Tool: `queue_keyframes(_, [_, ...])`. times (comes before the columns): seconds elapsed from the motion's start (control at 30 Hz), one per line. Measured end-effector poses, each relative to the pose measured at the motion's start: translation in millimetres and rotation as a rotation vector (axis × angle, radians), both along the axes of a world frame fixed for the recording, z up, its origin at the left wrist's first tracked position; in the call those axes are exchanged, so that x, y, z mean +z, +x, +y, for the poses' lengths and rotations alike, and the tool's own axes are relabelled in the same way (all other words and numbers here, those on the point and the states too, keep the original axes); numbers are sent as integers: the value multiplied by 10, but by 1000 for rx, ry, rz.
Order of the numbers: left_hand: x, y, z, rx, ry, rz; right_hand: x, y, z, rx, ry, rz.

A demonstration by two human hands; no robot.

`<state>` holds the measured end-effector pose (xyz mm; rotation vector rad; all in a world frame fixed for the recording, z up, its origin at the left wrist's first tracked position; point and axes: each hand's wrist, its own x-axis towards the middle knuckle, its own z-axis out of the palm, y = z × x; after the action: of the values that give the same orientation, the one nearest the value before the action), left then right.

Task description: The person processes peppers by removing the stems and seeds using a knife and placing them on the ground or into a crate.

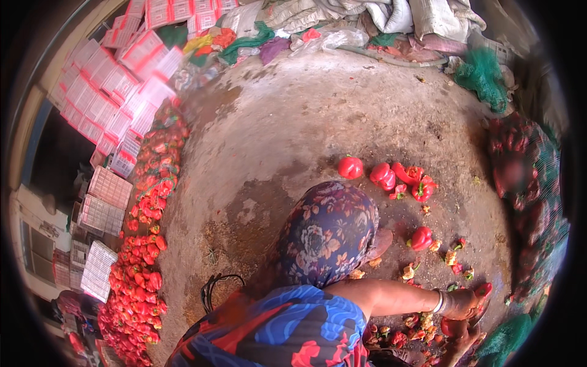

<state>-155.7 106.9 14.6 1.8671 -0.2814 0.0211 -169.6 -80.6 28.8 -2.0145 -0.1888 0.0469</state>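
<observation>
At the lower right my left hand (460, 304), with a white bangle at its wrist, is closed, and a red bell pepper (483, 289) shows at its fingertips. Just below it is my right hand (463, 340), fingers curled, its forearm rising from the lower edge. A second red pepper (451, 326) shows between the hands. Beside the fingers lies a thin greyish edge, too small to name. Cut pepper cores and pieces (422, 330) cover the floor left of my hands. A whole red pepper (420, 238) rests farther off, near several pale, seedy cores.
My knee in flowered cloth (330, 235) rises in the middle. More peppers (383, 176) lie beyond it. A long heap of red peppers (137, 287) and stacked crates (101, 92) line the left. Filled net sacks (526, 183) stand right; cloths and sacks (391, 15) lie behind.
</observation>
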Motion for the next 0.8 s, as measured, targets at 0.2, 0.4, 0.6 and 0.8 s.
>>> queue_keyframes(0.2, [11,-259,116,72,42,274,-28,-245,338,273,5,-193])
queue_keyframes(0.4, [-115,-352,219,179,-65,153,-110,-62,220,-128,119,201])
queue_keyframes(0.6, [918,-143,252,467,-353,307,48,-392,349,-102,11,691])
queue_keyframes(0.8, [2299,-712,-765,-217,-676,-593,327,-440,335,51,486,905])
